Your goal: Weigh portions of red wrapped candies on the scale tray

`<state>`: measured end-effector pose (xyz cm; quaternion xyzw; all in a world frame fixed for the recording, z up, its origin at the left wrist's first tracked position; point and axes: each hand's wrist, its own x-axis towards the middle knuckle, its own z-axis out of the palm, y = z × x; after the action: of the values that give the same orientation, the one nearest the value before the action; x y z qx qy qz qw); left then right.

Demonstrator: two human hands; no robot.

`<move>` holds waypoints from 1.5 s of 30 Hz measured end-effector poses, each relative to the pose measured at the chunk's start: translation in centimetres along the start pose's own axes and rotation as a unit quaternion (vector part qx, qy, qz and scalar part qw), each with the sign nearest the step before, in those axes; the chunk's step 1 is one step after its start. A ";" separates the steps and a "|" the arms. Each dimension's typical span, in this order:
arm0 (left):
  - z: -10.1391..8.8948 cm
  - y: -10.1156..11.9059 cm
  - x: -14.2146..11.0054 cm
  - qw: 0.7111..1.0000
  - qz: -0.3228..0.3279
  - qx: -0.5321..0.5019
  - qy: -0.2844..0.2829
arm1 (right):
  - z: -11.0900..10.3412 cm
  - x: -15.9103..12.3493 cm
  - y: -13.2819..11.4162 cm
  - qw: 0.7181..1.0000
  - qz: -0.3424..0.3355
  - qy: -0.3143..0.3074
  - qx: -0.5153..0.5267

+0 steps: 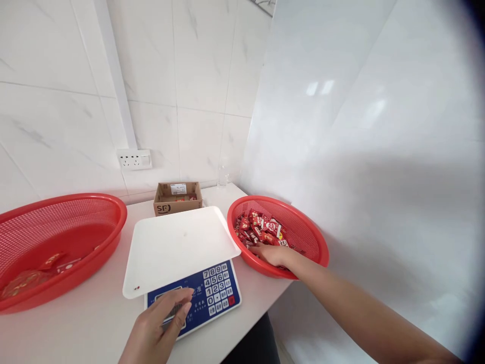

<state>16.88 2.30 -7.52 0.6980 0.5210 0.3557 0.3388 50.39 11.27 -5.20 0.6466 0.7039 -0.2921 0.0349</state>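
My left hand (159, 321) hovers over the display of a blue and white weighing scale (199, 318), fingers and thumb apart, holding nothing. The scale's white tray (182, 250) carries only a tiny dark red speck near its front left corner. On the right, my right hand (271, 254) reaches into a red plastic basket (314, 237). Its fingertips are sunk among red-wrapped snack packets (265, 230), so I cannot see whether they grip one.
A larger red basket (109, 222) with a few packets and a clear plastic bag (25, 283) stands at the left. Behind the scale is an open cardboard box (178, 206). A clear container (223, 176) stands by the wall. The white table (94, 323) ends at the right.
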 end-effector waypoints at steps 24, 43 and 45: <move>-0.5 0.4 -0.4 0.996 -0.063 -0.031 0.054 | -0.8 1.0 0.6 0.927 0.004 0.106 0.359; -2.7 -2.2 -1.4 0.997 -0.051 0.030 0.048 | -2.9 1.9 -5.2 0.977 -0.105 0.154 0.102; -2.9 -2.4 -1.5 0.997 -0.052 0.032 0.054 | -2.1 1.9 -3.3 0.988 -0.079 0.107 0.079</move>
<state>12.92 1.69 -8.31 0.6601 0.5852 0.3584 0.3056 47.70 13.91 -3.11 0.6171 0.7271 -0.2779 -0.1151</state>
